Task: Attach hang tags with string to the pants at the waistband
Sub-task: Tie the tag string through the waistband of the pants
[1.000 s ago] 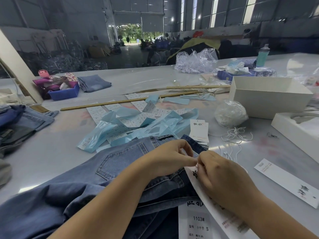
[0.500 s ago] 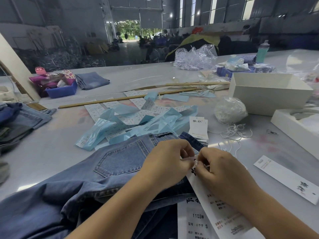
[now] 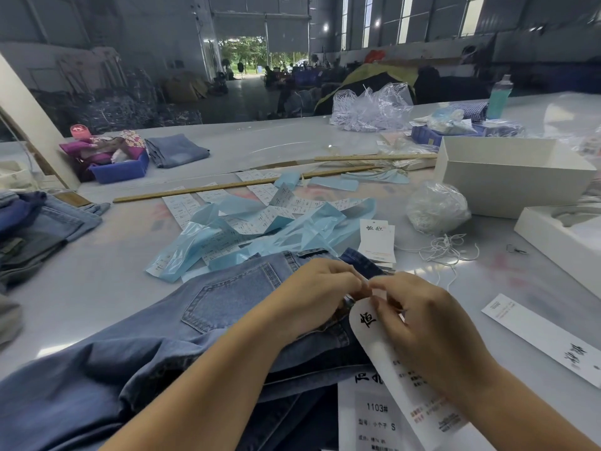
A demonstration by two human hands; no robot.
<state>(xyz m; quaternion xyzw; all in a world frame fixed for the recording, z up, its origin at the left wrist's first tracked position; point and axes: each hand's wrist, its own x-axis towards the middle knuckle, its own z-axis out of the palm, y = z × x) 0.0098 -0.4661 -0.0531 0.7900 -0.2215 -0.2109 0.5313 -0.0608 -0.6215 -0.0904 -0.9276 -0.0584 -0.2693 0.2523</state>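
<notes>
A view from a head-worn camera looks down at a large pale work table (image 3: 97, 288) in a dim warehouse. At the lower centre of the frame, a pair of blue denim pants (image 3: 234, 301) lies flat with a back pocket facing up and the waistband toward the middle of the frame.

Both hands meet over the waistband, fingertips almost touching. The left hand (image 3: 312, 297) comes in from the lower left, its fingers curled and pinched together at the tips on something small — too small to make out, possibly string. The right hand (image 3: 422, 323) comes in from the lower right, its thumb and fingers pinching the rounded top end of a long white hang tag (image 3: 367, 323) printed with black characters. The tag runs down toward the bottom of the frame, lying over the pants and over a second printed tag (image 3: 374, 418) reading "1103#".

Just above the hands, right of centre, sits a small stack of white hang tags (image 3: 377, 239). To its right lies a loose tangle of white string (image 3: 445, 249), with a clear bag of string (image 3: 435, 206) above it. Another long white tag (image 3: 546, 336) lies flat at the right edge.

In the middle of the frame — above the pants — is a jumble of light blue plastic strips and label sheets (image 3: 260, 222), with a long wooden ruler (image 3: 227, 187) beyond. White open boxes (image 3: 507, 177) stand at the upper right. A blue bin (image 3: 120, 170) and folded denim (image 3: 177, 149) sit at the upper left, and more stacked jeans (image 3: 35, 232) at the left edge.
</notes>
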